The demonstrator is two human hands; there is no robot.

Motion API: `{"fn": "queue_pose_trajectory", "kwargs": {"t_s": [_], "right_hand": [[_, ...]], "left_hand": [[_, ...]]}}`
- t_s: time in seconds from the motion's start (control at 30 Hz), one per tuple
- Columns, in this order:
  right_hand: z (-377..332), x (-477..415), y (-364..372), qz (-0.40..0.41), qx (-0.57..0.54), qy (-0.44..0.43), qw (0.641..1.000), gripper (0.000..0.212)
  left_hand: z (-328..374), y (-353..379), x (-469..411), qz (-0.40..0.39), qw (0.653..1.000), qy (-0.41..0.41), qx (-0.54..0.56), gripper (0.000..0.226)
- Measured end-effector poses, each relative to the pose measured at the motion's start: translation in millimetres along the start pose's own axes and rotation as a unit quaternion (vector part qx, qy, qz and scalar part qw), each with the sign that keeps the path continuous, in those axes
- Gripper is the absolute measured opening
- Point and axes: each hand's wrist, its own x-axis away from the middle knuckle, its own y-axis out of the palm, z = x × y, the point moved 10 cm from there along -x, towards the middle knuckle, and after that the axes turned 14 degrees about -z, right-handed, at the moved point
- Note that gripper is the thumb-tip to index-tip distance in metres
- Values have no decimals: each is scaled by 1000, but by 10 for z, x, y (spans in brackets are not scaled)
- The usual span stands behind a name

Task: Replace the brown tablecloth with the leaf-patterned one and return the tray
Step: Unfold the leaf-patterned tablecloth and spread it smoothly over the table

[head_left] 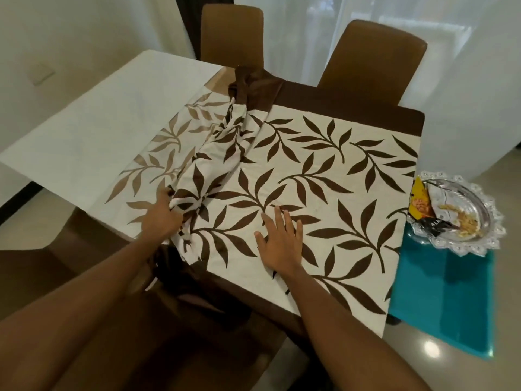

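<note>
The leaf-patterned cloth, cream with dark brown leaves and a brown border, lies over the right part of the white table. Its left part is bunched into a ridge running from the far edge to the near edge. My left hand grips that bunched fold near the front. My right hand presses flat on the spread cloth with straight fingers. The glass tray, holding snack packets and crumbs, sits to the right on a teal surface. I see no separate brown tablecloth.
Two brown chairs stand at the far side, and another brown chair is at the near left. White curtains hang behind. The left part of the table is bare white. Glossy floor shows at the lower right.
</note>
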Motion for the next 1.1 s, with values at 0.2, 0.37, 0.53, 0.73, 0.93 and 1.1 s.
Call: {"fn": "queue_pose_trajectory", "kwargs": {"t_s": [0.2, 0.37, 0.53, 0.73, 0.93, 1.1], "right_hand": [[-523, 310, 269, 28, -24, 65, 997, 56], [-1168, 420, 645, 56, -12, 89, 994, 52], [-1086, 322, 752, -9, 7, 117, 993, 59], [-1105, 239, 725, -62, -40, 202, 977, 64], [-2157, -323, 747, -37, -26, 95, 994, 62], [-2381, -487, 1098, -36, -17, 90, 995, 63]], "left_hand": [[-360, 352, 326, -91, 992, 5, -89, 125], [-445, 502, 497, -104, 989, 49, -90, 121], [-727, -200, 171, -91, 988, 121, -37, 86], [-1308, -1170, -328, -29, 989, 21, 143, 67], [-1140, -827, -492, -157, 984, 72, -51, 106], [-1228, -515, -692, -180, 968, 90, -150, 51]]}}
